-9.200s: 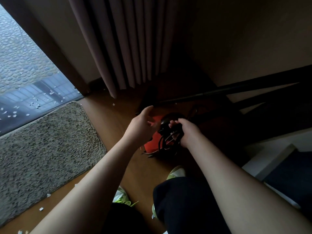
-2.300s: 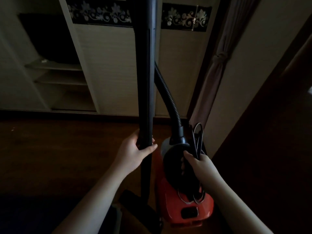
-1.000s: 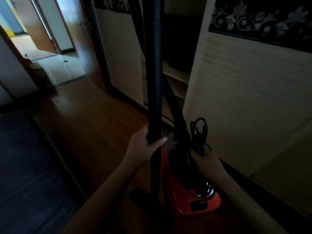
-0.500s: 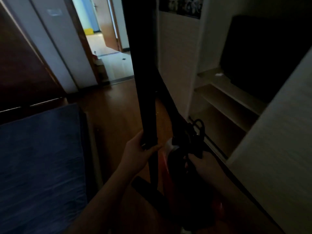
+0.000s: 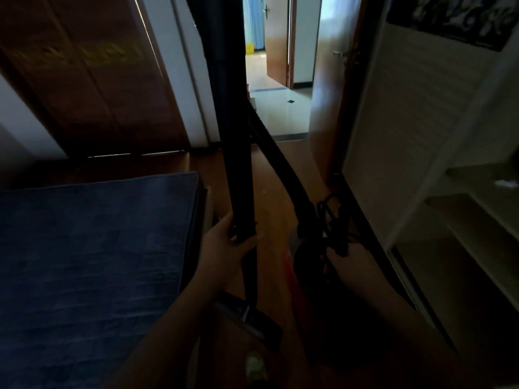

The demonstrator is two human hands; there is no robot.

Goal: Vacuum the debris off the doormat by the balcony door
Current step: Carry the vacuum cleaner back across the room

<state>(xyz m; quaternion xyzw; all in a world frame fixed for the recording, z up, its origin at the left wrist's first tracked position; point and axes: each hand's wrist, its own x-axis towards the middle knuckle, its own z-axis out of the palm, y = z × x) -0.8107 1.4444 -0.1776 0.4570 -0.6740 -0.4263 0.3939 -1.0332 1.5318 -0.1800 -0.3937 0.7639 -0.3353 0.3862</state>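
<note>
Vacuum point(image 5: 306, 279) low at near centre, one only, red body mostly in shadow. From left: one blue bed point(image 5: 92, 256); left hand point(image 5: 224, 251) wrapped round upright black wand point(image 5: 233, 136); one ribbed hose point(image 5: 278, 161) slanting right; right hand point(image 5: 351, 262) gripping bundled black cord point(image 5: 334, 220); shelves point(image 5: 477, 209) at right. No legible writing. Open doorway point(image 5: 278, 80) far, lit.

One vacuum wand point(image 5: 237, 164), one hose point(image 5: 276, 161), two hands, one blue mattress point(image 5: 92, 248).
</note>
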